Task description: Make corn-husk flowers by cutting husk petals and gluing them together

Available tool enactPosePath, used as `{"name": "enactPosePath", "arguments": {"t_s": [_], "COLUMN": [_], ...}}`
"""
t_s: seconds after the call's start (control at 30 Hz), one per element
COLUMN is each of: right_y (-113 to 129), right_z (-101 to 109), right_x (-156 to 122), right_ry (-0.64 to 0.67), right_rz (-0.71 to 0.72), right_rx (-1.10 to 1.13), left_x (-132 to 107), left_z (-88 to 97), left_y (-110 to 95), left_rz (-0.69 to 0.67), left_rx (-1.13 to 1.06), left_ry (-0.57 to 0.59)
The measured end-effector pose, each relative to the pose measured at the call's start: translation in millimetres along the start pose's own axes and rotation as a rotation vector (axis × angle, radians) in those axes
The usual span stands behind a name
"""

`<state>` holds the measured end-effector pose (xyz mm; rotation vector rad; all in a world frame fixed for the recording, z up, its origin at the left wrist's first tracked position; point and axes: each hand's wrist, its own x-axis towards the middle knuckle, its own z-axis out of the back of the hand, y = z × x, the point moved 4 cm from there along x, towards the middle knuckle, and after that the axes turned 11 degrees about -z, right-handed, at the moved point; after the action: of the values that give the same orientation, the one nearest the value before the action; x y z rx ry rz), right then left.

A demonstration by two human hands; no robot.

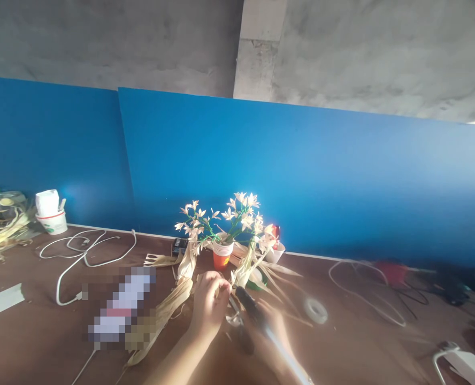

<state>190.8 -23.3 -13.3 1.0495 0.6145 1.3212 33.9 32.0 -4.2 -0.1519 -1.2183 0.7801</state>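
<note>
In the lower middle of the head view, my left hand (211,299) is closed, thumb and fingers pinched together. What lies in the pinch is too small to make out. Beside it, my right hand (273,326) is wrapped round a dark stick-like tool (249,303), whose pale grey length runs down towards the wrist. The tool's exact kind is unclear. Just beyond both hands stands a red and white paper cup (222,258) with green-stemmed, cream-coloured flowers (243,214). Dry corn husks (187,262) lie left of the cup, and more husk strips (247,267) spread to its right.
A blurred phone-like item (121,307) and a white cable (71,267) lie left. Farther left stands a white tub (52,220) near husks (7,235). A tape roll (315,311) sits right of my hands; thin wires (366,289) lie beyond. A blue partition (301,176) borders the table.
</note>
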Motion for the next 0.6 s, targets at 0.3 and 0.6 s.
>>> {"name": "enactPosePath", "arguments": {"t_s": [0.3,0.6], "right_y": [-17,-19], "right_z": [-5,-4], "right_x": [4,7], "right_ry": [0.031,0.049], "right_rz": [-0.073,-0.082], "right_rx": [-0.004,0.027], "left_x": [-1,0], "left_z": [7.7,8.9], "left_y": [-13,-16], "left_rz": [-0.139,-0.166], "left_rx": [0.183,0.206], "left_ry": [-0.029,-0.029]}}
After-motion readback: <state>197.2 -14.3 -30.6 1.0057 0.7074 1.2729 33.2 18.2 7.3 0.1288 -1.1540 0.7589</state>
